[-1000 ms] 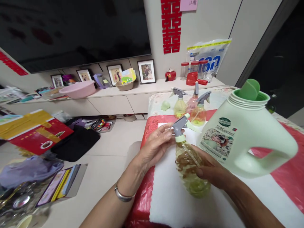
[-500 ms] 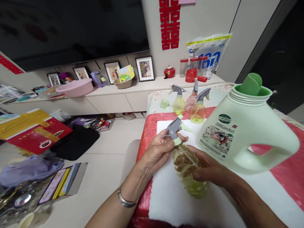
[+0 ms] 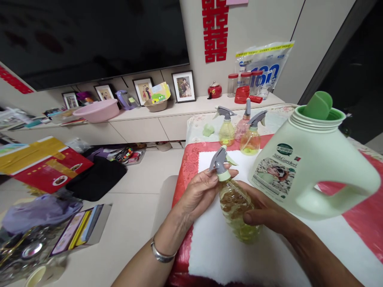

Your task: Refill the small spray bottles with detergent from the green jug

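Between my hands a clear spray bottle with a grey and pale green trigger head is held tilted, yellowish liquid inside it. My left hand pinches the collar just under the trigger head. Around the bottle's body wraps my right hand, its thumb on the near side. Beneath lies a white cloth. To the right stands a large pale green jug, uncapped, with a green scoop or cap in its mouth. Behind are a yellow spray bottle, a pink one and an orange one.
A red cover drapes the table. A light green piece lies near the back edge. On the cabinet behind stand red-lidded jars, a red pot and a pink basin. A red box sits on the left.
The bottle in my hands is slightly more upright and its trigger head has turned a little. Both hands keep their hold. The view has shifted slightly.
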A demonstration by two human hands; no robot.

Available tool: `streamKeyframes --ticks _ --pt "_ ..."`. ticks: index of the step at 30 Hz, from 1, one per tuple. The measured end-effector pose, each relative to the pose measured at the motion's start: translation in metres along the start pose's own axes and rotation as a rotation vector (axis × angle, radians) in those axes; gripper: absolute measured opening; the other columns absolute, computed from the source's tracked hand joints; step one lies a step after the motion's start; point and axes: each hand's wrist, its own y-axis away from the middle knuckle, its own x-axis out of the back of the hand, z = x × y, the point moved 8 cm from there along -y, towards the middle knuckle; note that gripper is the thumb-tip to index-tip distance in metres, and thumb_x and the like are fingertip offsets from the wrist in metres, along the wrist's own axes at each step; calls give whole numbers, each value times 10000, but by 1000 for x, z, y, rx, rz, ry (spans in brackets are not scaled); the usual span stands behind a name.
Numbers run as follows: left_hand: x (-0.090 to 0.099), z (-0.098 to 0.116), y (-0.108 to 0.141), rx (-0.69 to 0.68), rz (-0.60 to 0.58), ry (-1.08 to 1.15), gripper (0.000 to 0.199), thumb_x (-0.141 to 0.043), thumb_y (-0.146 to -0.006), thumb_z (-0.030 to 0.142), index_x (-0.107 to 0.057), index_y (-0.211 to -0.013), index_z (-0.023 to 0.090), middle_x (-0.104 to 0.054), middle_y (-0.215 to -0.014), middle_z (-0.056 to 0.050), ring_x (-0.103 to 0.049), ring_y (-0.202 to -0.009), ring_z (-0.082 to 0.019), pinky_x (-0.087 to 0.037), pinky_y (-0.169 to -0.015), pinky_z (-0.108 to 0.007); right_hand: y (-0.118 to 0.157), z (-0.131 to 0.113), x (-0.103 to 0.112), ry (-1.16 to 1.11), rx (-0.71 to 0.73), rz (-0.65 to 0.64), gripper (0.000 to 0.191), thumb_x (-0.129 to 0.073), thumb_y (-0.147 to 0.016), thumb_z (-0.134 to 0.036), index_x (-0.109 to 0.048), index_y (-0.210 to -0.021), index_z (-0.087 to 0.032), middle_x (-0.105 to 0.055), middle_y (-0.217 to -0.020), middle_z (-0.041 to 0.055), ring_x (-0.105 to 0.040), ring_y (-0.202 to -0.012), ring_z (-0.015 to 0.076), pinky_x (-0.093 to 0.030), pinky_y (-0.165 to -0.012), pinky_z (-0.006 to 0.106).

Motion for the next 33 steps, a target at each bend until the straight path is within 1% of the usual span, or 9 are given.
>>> streamKeyframes --ticks 6,10,12,16,20,24,28,31,33 --pt "3 -2 -3 -15 20 -4 480 -936 -670 304 -726 -1055 109 -769 -1036 -132 -698 -980 -225 -461 -957 -330 1 0 0 33 4 4 808 -807 -855 -439 -417 -1524 -209 -492 -1344 88 -541 -1135 193 -434 -930 251" --pt "7 -5 -2 -46 77 3 471 -957 -640 301 -722 -1004 117 -771 -957 -107 -701 -902 -196 -477 -910 -308 1 0 0 38 7 7 824 -813 -847 -440 -414 -1528 -205 -486 -1360 88 -522 -1181 206 -431 -973 261" --pt "6 -7 0 -51 73 10 485 -943 -665 309 -724 -1055 120 -771 -1013 -113 -699 -926 -196 -483 -911 -307 1 -1 -2 23 15 -5 821 -809 -847 -442 -417 -1527 -200 -486 -1362 95 -535 -1155 201 -437 -974 268" --pt "-3 -9 5 -44 -7 3 512 -841 -796 358 -701 -1224 115 -731 -1224 -164 -674 -1084 -241 -483 -979 -349 1 -1 -3 25 16 -15 844 -807 -844 -441 -395 -1543 -205 -484 -1373 99 -541 -1153 201 -442 -983 281" --pt "-4 -9 5 -42 -21 1 439 -818 -811 327 -722 -1183 115 -745 -1187 -156 -672 -1098 -253 -483 -992 -360 0 0 -1 65 16 5 887 -824 -822 -460 -383 -1550 -208 -464 -1412 97 -501 -1260 232 -431 -1048 304" --pt "1 -12 1 -47 30 29 415 -876 -752 322 -731 -1092 135 -767 -1087 -123 -697 -982 -220 -490 -939 -333 -2 2 3 137 12 63 918 -837 -806 -478 -375 -1544 -188 -429 -1462 107 -478 -1313 245 -439 -1072 307" --pt "5 -16 1 -73 128 37 449 -909 -713 336 -734 -1070 129 -773 -1044 -108 -692 -930 -197 -489 -909 -310 -3 5 8 215 53 149 925 -837 -811 -495 -366 -1545 -190 -410 -1491 119 -495 -1309 258 -448 -1089 337" --pt "5 -16 2 -117 178 31 475 -875 -762 365 -718 -1144 129 -763 -1116 -122 -685 -993 -203 -483 -941 -313 -1 3 14 363 97 260 918 -828 -825 -510 -357 -1564 -235 -363 -1538 95 -418 -1392 276 -389 -1167 382" --pt "5 -14 3 -147 193 38 478 -865 -775 365 -707 -1165 140 -759 -1142 -119 -683 -1018 -207 -486 -949 -320 0 0 15 443 126 294 915 -822 -836 -520 -346 -1578 -274 -313 -1575 68 -343 -1451 274 -327 -1220 395"
